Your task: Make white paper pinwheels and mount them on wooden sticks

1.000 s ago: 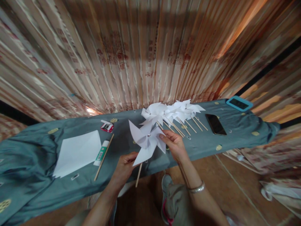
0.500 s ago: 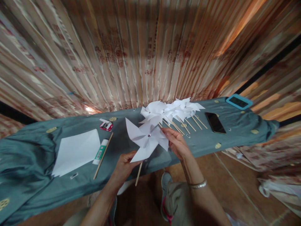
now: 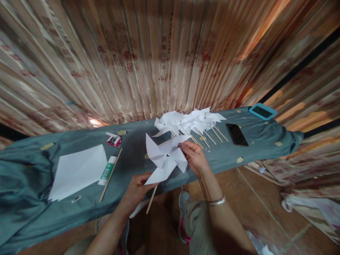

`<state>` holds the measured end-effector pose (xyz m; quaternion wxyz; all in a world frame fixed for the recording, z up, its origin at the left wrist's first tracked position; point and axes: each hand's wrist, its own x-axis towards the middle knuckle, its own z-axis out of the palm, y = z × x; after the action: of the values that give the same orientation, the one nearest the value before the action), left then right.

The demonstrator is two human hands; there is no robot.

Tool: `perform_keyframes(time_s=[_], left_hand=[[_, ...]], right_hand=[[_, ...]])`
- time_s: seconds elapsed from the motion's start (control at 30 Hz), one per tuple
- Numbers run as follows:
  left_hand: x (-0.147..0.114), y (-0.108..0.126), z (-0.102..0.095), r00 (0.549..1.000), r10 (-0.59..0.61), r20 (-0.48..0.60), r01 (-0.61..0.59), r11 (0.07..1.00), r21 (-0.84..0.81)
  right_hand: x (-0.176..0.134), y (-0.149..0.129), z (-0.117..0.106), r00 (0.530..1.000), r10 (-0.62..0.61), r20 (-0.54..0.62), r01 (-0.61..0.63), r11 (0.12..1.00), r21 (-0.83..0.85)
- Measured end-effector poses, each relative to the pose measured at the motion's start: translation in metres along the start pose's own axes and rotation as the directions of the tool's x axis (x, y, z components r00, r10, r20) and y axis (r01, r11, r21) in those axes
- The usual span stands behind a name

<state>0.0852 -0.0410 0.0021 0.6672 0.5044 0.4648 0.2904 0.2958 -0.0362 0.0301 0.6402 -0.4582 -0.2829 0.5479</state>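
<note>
Between my hands, above the near side of the table, is a white paper pinwheel with a shiny pin at its centre. Its thin wooden stick slants down below the blades. My left hand is closed at the lower left blade, its fingertips partly behind the paper. My right hand pinches the upper right blade between thumb and fingers. Beyond it, several finished white pinwheels lie overlapping in a row, their sticks pointing toward me.
On the green cloth-covered table lie white paper sheets, a glue stick, a loose wooden stick and a small red-and-white packet. A phone and a blue-framed digital device are on the right. A striped curtain hangs behind.
The view has shifted slightly, moving the table items left in the picture. My right hand has slid up along the pinwheel's right side, and the blades have turned a little.
</note>
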Motion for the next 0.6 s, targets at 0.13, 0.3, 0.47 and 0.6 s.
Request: perform_keyframes(time_s=[0.13, 0.3, 0.47, 0.6], left_hand=[[-0.0002, 0.0016, 0.0016, 1.000, 0.009, -0.002, -0.009, 1.000, 0.003], [-0.0010, 0.0044, 0.0032, 1.000, -0.012, -0.015, 0.012, 1.000, -0.016], [0.0003, 0.0057, 0.0051, 0.999, -0.014, -0.040, 0.013, 1.000, -0.023], [0.0007, 0.0046, 0.0050, 1.000, -0.013, -0.021, 0.013, 1.000, -0.008]], right_hand=[[0.0028, 0.0025, -0.0008, 1.000, 0.007, -0.030, -0.008, 0.999, -0.039], [0.0051, 0.0087, -0.0008, 0.998, 0.005, -0.064, -0.007, 0.999, -0.037], [0.0026, 0.0088, -0.0017, 0.998, 0.001, -0.056, -0.001, 1.000, 0.012], [0.0005, 0.0047, -0.0037, 1.000, 0.002, 0.027, -0.003, 1.000, 0.029]])
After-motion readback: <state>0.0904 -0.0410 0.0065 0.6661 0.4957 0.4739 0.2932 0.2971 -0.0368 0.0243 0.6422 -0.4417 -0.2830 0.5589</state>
